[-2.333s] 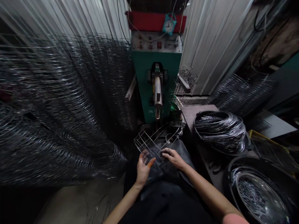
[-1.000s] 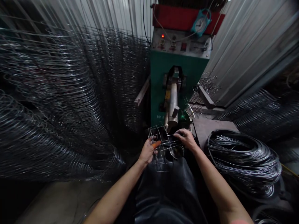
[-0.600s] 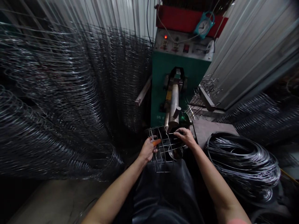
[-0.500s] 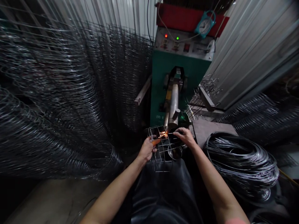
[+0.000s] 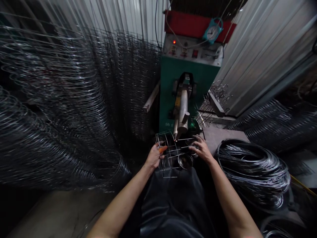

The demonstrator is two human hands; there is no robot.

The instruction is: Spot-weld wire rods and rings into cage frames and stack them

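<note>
My left hand [image 5: 154,156] is closed around the left side of a wire frame [image 5: 169,152], a small curved cage of thin metal rods. Something orange covers its thumb. The frame sits under the electrode [image 5: 175,134] of a green spot welder [image 5: 190,67], where a small glow shows at the tip. Thin rods stick out from the frame to the right. By their ends is my right hand [image 5: 203,151], fingers apart, gripping nothing that I can see. Below the rods is a round metal dish [image 5: 185,161]; what it holds is too dark to tell.
Tall stacks of wire rings [image 5: 81,99] crowd the left side. A big wire coil [image 5: 255,168] lies at right, near a flat board [image 5: 218,135]. Bars [image 5: 151,96] jut from the welder's sides. A blue clock [image 5: 212,30] hangs on top.
The spray of orange sparks at the electrode has shrunk to a small glow. The green lamp has gone dark. My right hand has let go of the rod and moved slightly right, fingers spreading.
</note>
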